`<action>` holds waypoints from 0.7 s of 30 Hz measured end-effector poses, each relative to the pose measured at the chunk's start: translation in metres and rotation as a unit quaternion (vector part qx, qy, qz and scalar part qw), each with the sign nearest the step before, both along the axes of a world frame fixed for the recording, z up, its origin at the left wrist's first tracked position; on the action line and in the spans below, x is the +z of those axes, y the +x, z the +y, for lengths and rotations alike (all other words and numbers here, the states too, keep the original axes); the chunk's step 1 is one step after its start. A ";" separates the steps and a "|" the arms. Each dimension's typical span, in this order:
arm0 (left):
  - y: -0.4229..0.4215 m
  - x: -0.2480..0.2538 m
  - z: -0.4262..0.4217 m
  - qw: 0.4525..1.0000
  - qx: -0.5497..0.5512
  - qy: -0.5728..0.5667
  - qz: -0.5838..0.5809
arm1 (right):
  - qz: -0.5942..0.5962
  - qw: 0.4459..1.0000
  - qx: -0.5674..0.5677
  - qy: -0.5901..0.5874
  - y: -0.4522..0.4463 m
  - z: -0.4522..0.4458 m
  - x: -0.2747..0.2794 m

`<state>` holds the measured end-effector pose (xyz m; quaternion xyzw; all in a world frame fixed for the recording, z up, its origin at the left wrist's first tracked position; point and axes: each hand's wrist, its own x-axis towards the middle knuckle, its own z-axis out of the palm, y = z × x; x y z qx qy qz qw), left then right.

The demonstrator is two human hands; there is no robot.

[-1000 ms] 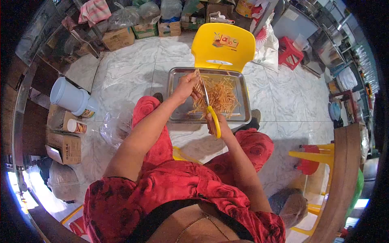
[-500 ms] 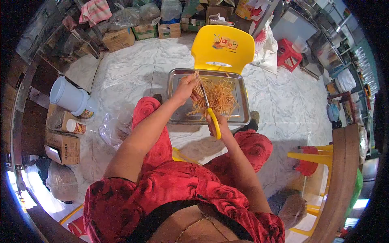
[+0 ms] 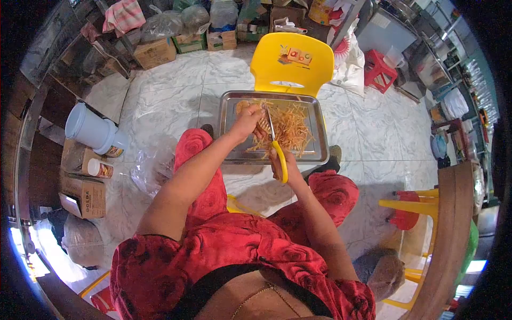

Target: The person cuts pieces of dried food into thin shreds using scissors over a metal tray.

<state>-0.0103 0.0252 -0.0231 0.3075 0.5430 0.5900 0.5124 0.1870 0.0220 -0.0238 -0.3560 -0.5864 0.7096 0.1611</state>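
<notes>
Above a metal tray point(image 3: 322, 140), my left hand point(image 3: 246, 122) is closed on a brown, flat, ridged piece point(image 3: 264, 126) that looks like dried food; its exact kind is unclear. My right hand point(image 3: 286, 163) grips yellow-handled scissors point(image 3: 280, 154), blades pointing away from me. The blades reach up beside my left fingertips, at the edge of the brown piece. A loose pile of thin brown strips point(image 3: 294, 125) lies in the tray, mostly right of the blades. Part of the held piece is hidden behind my left fingers.
The tray rests in front of a yellow chair point(image 3: 292, 61). Clear plastic bags point(image 3: 152, 165) lie on the marble-look floor at left, near white buckets point(image 3: 88, 125) and a cardboard box point(image 3: 85, 196). A red stool point(image 3: 380, 72) stands at back right; a yellow stool point(image 3: 410, 208) stands nearer.
My left hand has turned slightly and lowered toward the tray, and the tip of the piece no longer sticks up above the fingers. The scissors stay almost in place.
</notes>
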 end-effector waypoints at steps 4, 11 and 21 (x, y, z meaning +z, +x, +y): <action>0.000 0.003 0.000 1.000 -0.004 0.001 0.010 | -0.017 0.999 0.007 0.028 0.002 0.005 0.000; 0.006 0.004 -0.006 0.997 -0.065 -0.028 -0.007 | 0.044 0.995 0.009 0.090 -0.004 0.013 -0.030; 0.004 0.001 -0.003 0.998 -0.057 -0.020 -0.033 | 0.011 1.000 -0.008 0.016 -0.002 0.004 0.000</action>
